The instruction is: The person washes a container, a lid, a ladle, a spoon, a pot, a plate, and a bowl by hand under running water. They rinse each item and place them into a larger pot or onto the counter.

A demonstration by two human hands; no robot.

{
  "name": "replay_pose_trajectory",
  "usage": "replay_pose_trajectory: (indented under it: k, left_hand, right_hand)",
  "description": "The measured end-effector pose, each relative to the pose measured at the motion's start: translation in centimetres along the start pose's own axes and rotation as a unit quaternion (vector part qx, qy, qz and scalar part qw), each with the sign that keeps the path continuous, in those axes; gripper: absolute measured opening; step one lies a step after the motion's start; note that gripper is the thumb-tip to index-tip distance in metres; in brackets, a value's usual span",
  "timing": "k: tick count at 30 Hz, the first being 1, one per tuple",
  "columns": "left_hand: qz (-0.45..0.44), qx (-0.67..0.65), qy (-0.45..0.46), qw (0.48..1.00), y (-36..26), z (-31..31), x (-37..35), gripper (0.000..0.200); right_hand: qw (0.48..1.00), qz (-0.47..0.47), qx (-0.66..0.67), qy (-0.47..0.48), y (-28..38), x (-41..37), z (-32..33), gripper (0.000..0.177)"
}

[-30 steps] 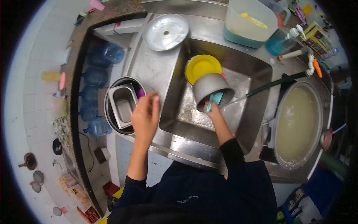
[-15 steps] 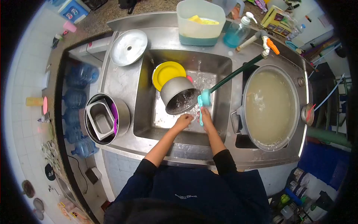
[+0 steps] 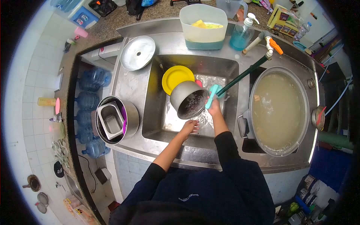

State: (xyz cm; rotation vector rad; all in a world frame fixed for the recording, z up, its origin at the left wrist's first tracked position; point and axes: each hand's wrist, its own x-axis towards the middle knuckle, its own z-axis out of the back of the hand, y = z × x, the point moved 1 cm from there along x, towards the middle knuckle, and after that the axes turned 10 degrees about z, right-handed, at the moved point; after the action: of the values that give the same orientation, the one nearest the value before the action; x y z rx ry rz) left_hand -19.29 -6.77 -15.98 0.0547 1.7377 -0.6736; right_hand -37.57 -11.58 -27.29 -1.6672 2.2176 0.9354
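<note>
A turquoise plastic tool with a handle [image 3: 213, 96] is in my right hand [image 3: 214, 108], its fingers closed round it. It is at the lower end of the dark green hose [image 3: 243, 77]. My left hand [image 3: 190, 128] is just below the rim of a grey metal pot [image 3: 183, 93], with its fingers apart and nothing visible in them. That pot lies tilted in the sink [image 3: 154, 122], its wet mouth facing my hands. Behind it a yellow plate [image 3: 176, 78] leans inside the sink, and part of a pink item [image 3: 198, 83] shows.
A large pot of cloudy liquid [image 3: 279, 112] stands to the right. On the left are a pot [image 3: 131, 120] holding a metal pan and a round metal lid [image 3: 138, 52]. Behind the sink are a tub with sponges [image 3: 202, 39], a soap bottle [image 3: 240, 37] and an orange-handled tap [image 3: 275, 45].
The turquoise tool in my right hand has turned and tilted to the right. My left hand's fingers have opened out. The view has shifted slightly, so everything sits a little farther right.
</note>
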Motion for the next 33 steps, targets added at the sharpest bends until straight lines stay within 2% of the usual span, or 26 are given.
replay_pose_trajectory:
  k: [2,5,9,11,12,13,17,19,20,21,23,24,25,27,28,29,31,33]
  left_hand:
    - [-0.026,-0.041,-0.014,0.999,0.3,0.1,0.4,0.028]
    - [-0.048,-0.055,-0.005,0.997,0.4,0.0,1.0,0.028]
    - [-0.041,-0.048,0.012,0.998,0.4,-0.8,1.3,0.027]
    - [-0.036,-0.048,0.016,0.998,0.5,-1.2,1.1,0.027]
    - [-0.029,-0.048,0.018,0.998,0.8,-1.3,1.4,0.027]
    - [-0.023,-0.049,0.021,0.998,1.1,-1.4,1.6,0.027]
    - [-0.001,-0.047,0.020,0.999,2.1,-1.5,2.2,0.027]
    - [-0.004,-0.039,0.018,0.999,2.6,-1.3,1.9,0.028]
    - [-0.002,-0.025,0.011,1.000,2.8,-1.2,1.9,0.028]
    - [-0.001,-0.022,0.009,1.000,2.9,-0.9,1.7,0.028]
    - [0.011,-0.025,-0.002,1.000,3.2,-0.5,1.0,0.028]
    - [0.011,-0.032,-0.006,0.999,3.6,-0.2,0.7,0.029]
    - [0.010,-0.032,-0.010,0.999,4.3,0.2,0.8,0.029]
    - [0.043,-0.039,-0.021,0.998,4.9,0.9,0.8,0.029]
    - [0.054,-0.048,-0.022,0.997,4.9,1.1,0.7,0.029]
    - [0.054,-0.048,-0.029,0.997,4.8,1.4,0.6,0.029]
    - [0.000,-0.079,-0.007,0.997,4.8,1.6,0.4,0.031]
    - [0.002,-0.072,0.001,0.997,4.7,1.7,0.5,0.032]
  right_hand:
    - [0.974,0.027,-0.224,-0.017,0.4,-4.6,-3.0,0.022]
    - [0.948,0.057,-0.310,-0.050,-0.2,-7.4,-2.6,0.023]
    - [0.945,0.062,-0.318,-0.051,0.5,-7.6,-1.0,0.026]
    - [0.911,0.073,-0.401,-0.055,1.0,-8.8,-1.4,0.029]
    - [0.901,0.072,-0.424,-0.055,1.1,-9.7,-1.7,0.014]
    - [0.900,0.074,-0.425,-0.057,1.3,-10.6,-1.7,0.014]
    - [0.922,0.045,-0.385,-0.013,1.4,-11.0,-0.9,0.016]
    - [0.981,0.007,-0.189,-0.035,1.3,-8.9,-0.2,0.021]
    - [0.991,0.019,-0.131,-0.026,1.3,-7.6,0.2,0.024]
    - [0.991,0.018,-0.127,-0.026,1.0,-6.5,0.2,0.024]
    - [0.994,0.019,-0.015,-0.102,0.6,-4.7,-0.2,0.026]
    - [0.991,0.027,-0.017,-0.128,0.7,-4.6,-1.5,0.026]
    - [0.992,0.024,-0.015,-0.126,0.3,-2.9,-0.6,0.026]
    - [0.989,0.006,0.136,-0.049,-0.3,-0.5,-0.7,0.027]
    - [0.995,0.019,0.082,-0.057,-0.3,0.0,-1.3,0.027]
    - [0.995,0.014,0.086,-0.055,-0.5,0.4,-2.0,0.027]
    - [0.988,-0.009,0.154,-0.008,-0.4,0.4,-2.9,0.026]
    - [0.993,0.005,0.119,-0.021,-0.8,-1.4,-3.9,0.027]
